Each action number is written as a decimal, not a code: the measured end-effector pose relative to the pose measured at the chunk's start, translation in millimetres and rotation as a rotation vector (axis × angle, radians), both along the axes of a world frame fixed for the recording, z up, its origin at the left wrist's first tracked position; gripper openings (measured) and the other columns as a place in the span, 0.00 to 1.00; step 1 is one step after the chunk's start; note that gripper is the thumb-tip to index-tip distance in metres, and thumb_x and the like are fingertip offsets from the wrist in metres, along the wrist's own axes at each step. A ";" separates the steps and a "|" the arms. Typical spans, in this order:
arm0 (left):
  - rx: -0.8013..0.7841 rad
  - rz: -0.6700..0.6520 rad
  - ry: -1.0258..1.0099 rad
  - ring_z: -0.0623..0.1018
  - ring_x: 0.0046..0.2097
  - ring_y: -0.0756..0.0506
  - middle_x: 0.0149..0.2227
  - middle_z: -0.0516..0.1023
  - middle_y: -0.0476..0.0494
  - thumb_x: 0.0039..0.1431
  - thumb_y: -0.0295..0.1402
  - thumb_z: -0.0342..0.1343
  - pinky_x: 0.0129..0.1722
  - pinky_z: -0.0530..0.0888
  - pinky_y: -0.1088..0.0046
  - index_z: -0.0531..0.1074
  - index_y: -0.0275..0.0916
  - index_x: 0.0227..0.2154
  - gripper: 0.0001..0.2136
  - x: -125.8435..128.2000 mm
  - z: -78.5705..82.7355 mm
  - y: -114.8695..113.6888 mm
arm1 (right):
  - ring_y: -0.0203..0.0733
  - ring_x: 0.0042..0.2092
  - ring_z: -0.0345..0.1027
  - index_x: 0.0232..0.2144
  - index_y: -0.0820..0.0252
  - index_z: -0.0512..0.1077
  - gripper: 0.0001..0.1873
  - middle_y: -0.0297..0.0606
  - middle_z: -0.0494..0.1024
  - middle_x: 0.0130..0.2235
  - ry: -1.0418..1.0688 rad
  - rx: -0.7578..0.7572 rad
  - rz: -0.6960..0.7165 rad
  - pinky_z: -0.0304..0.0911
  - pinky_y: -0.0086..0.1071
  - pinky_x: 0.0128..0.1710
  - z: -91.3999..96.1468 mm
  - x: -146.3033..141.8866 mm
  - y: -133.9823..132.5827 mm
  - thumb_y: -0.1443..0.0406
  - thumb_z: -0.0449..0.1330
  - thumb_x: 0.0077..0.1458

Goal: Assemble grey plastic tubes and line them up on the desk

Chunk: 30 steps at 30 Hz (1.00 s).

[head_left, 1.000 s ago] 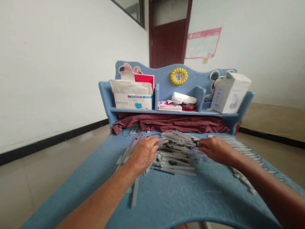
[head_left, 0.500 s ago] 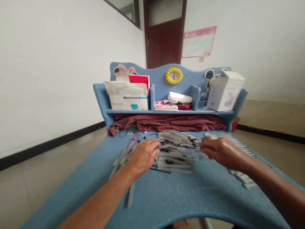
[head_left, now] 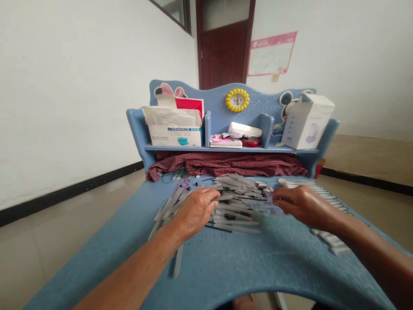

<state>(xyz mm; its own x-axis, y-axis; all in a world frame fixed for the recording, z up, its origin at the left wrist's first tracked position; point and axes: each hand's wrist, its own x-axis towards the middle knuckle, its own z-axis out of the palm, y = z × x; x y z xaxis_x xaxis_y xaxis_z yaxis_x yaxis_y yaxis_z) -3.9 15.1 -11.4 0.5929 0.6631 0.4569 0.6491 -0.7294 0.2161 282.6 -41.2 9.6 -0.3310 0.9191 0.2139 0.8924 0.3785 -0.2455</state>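
My left hand (head_left: 198,211) is closed in a pinch over the middle of the table, with a translucent pen barrel (head_left: 225,198) sticking out to the right of its fingertips. Around it lies a loose heap of pen parts (head_left: 237,185), with clear barrels, thin dark refills and small black caps mixed together. More barrels (head_left: 172,202) lie partly hidden behind the left hand and forearm. To the right of the heap, my right hand (head_left: 292,201) is closed above the tabletop. What its fingers hold, if anything, is hidden. Beyond it runs a row of whitish pens (head_left: 309,185).
The blue table (head_left: 258,262) has a raised shelf (head_left: 232,150) along its back, holding a mask box (head_left: 176,135), papers (head_left: 226,143) and a white carton (head_left: 306,125). Rumpled checked cloth (head_left: 232,165) lies beneath. One barrel (head_left: 177,260) lies near the left forearm.
The camera view has shifted slightly. Both hands keep nearly the same place and closed pose, and the pen parts look unmoved.
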 end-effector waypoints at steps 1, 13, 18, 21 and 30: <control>-0.003 -0.012 0.005 0.76 0.39 0.46 0.35 0.78 0.44 0.55 0.24 0.51 0.41 0.70 0.71 0.73 0.38 0.35 0.07 0.1 -0.1 -0.4 | 0.34 0.24 0.62 0.28 0.59 0.72 0.13 0.33 0.71 0.23 0.000 -0.001 0.005 0.53 0.26 0.26 0.7 -1.2 -0.5 0.64 0.48 0.57; -0.115 -0.158 -0.084 0.76 0.38 0.48 0.35 0.78 0.46 0.55 0.26 0.51 0.41 0.70 0.73 0.74 0.38 0.36 0.08 10.0 7.2 -14.0 | 0.32 0.26 0.64 0.33 0.59 0.71 0.10 0.32 0.73 0.25 0.109 0.048 0.116 0.54 0.25 0.27 8.9 -37.8 0.4 0.64 0.50 0.57; -0.268 -0.131 -0.181 0.76 0.34 0.50 0.32 0.78 0.50 0.54 0.26 0.51 0.36 0.70 0.76 0.74 0.39 0.34 0.08 13.7 13.1 -18.8 | 0.33 0.27 0.66 0.46 0.59 0.65 0.15 0.31 0.74 0.24 0.271 0.014 0.175 0.56 0.25 0.29 12.5 -62.5 0.0 0.65 0.51 0.56; -0.363 -0.127 -0.289 0.75 0.34 0.50 0.31 0.77 0.50 0.54 0.29 0.52 0.35 0.71 0.76 0.74 0.39 0.34 0.07 13.3 13.3 -18.0 | 0.33 0.26 0.65 0.47 0.59 0.65 0.16 0.30 0.74 0.24 0.317 0.018 0.181 0.56 0.25 0.28 13.5 -60.8 1.4 0.65 0.52 0.55; -0.566 -0.077 -0.569 0.75 0.29 0.50 0.29 0.78 0.46 0.52 0.32 0.52 0.29 0.72 0.76 0.72 0.35 0.35 0.09 15.2 12.2 -18.5 | 0.34 0.28 0.66 0.32 0.58 0.74 0.12 0.35 0.75 0.26 -0.089 -0.059 0.092 0.54 0.26 0.30 -12.9 -42.2 16.0 0.68 0.50 0.54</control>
